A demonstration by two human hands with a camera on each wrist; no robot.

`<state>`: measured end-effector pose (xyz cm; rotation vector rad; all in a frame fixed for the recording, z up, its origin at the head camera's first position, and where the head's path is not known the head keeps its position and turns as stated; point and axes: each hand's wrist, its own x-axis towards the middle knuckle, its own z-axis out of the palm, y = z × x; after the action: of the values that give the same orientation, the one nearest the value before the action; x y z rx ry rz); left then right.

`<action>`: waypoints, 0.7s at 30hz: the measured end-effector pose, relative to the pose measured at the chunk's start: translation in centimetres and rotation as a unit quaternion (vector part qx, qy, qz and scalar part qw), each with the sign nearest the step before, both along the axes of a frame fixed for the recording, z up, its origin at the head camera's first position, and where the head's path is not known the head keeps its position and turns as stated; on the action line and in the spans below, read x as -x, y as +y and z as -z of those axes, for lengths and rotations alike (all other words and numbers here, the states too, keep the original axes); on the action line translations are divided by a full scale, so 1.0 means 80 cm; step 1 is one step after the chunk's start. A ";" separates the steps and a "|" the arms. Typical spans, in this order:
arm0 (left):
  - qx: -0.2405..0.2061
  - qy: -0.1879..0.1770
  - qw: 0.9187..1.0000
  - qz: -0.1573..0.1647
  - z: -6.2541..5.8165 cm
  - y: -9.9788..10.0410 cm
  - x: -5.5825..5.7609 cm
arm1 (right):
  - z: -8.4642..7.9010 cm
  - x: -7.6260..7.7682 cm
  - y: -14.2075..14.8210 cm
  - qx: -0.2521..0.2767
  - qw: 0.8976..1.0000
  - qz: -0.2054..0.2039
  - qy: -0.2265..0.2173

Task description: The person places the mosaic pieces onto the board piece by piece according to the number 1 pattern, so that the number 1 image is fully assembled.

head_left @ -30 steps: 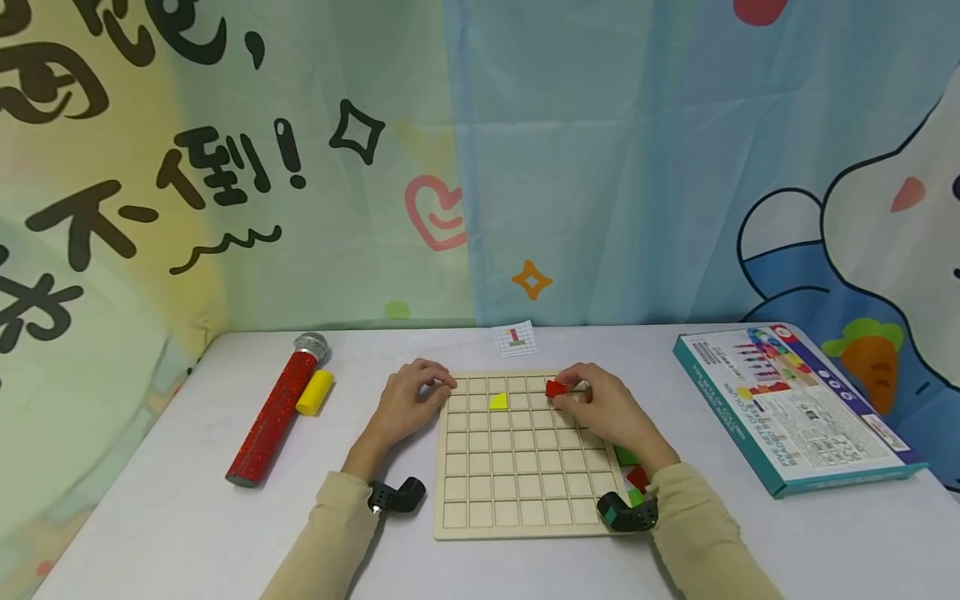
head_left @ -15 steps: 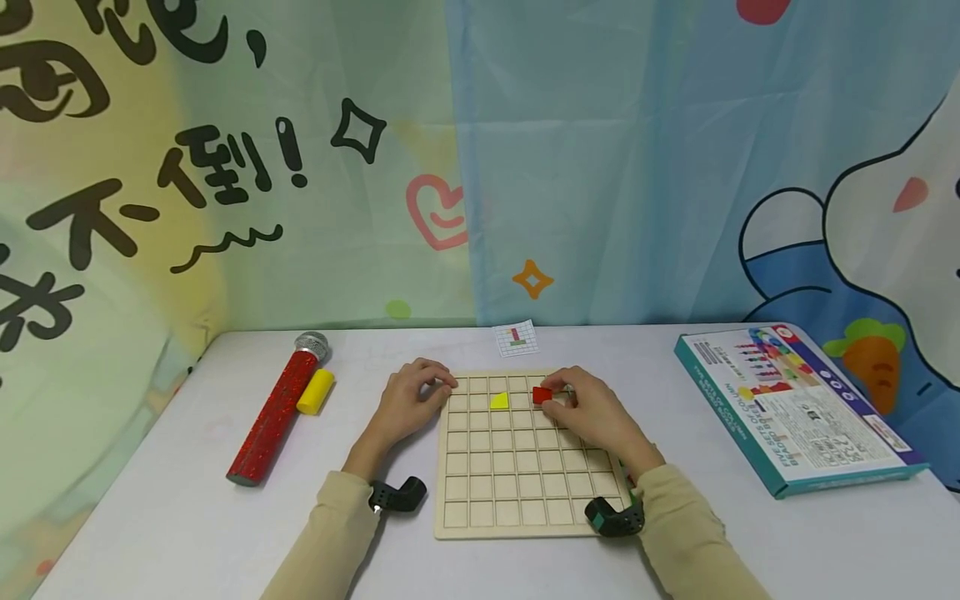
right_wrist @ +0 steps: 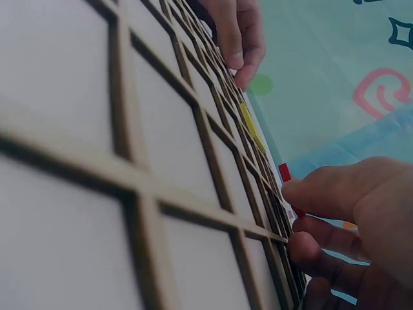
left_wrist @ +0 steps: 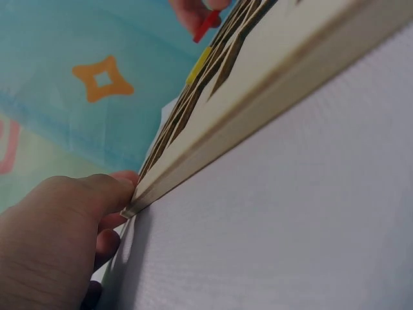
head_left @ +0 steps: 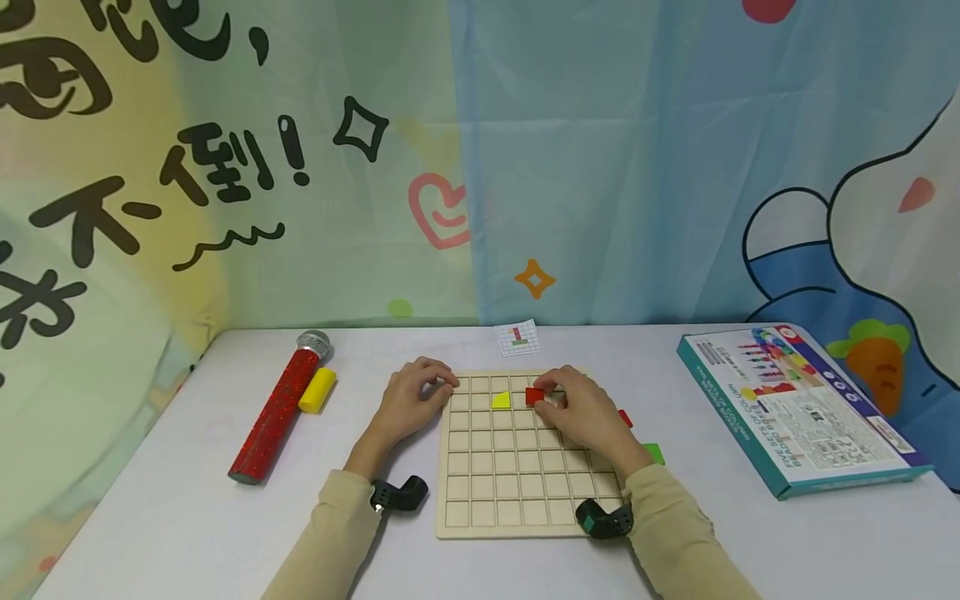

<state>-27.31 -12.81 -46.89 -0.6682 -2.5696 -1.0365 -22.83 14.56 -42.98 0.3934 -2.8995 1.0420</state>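
A pale wooden grid board (head_left: 506,487) lies flat on the white table. My right hand (head_left: 588,412) pinches a small red tile (head_left: 534,396) between thumb and fingers over an upper row. In the right wrist view the red tile (right_wrist: 284,172) is tilted at the fingertips, partly covered by them. One cell to the left is a yellow tile (head_left: 501,401) with a slanted side. My left hand (head_left: 412,400) holds the board's far left corner; in the left wrist view the thumb and curled fingers of this hand (left_wrist: 61,226) meet at that corner.
Behind the board lies a small card (head_left: 517,338) printed with a grid pattern. A red microphone (head_left: 276,417) and a yellow cylinder (head_left: 317,391) are at left. A flat teal-edged box (head_left: 802,408) lies at right. A red piece (head_left: 625,418) and green piece (head_left: 655,453) show beyond my right arm.
My right hand has moved left across the board with the red tile, bringing it closer to the yellow tile. My left hand stays at the corner.
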 end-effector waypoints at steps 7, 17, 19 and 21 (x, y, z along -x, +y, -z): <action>0.002 -0.001 1.000 0.002 -0.002 0.000 0.001 | 0.000 0.000 -0.005 -0.014 1.000 0.004 0.009; 0.008 -0.014 1.000 -0.005 0.001 -0.001 0.004 | 0.003 0.001 -0.011 -0.006 1.000 -0.001 0.019; 0.007 -0.014 1.000 -0.005 0.003 -0.002 0.004 | 0.003 0.001 -0.012 -0.008 1.000 -0.002 0.022; 0.007 -0.012 1.000 -0.005 0.004 -0.002 0.004 | 0.004 0.001 -0.014 -0.013 1.000 -0.001 0.028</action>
<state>-27.65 -12.96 -47.23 -0.6487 -2.6006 -1.0316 -22.90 13.44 -43.33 0.4211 -2.8672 0.9771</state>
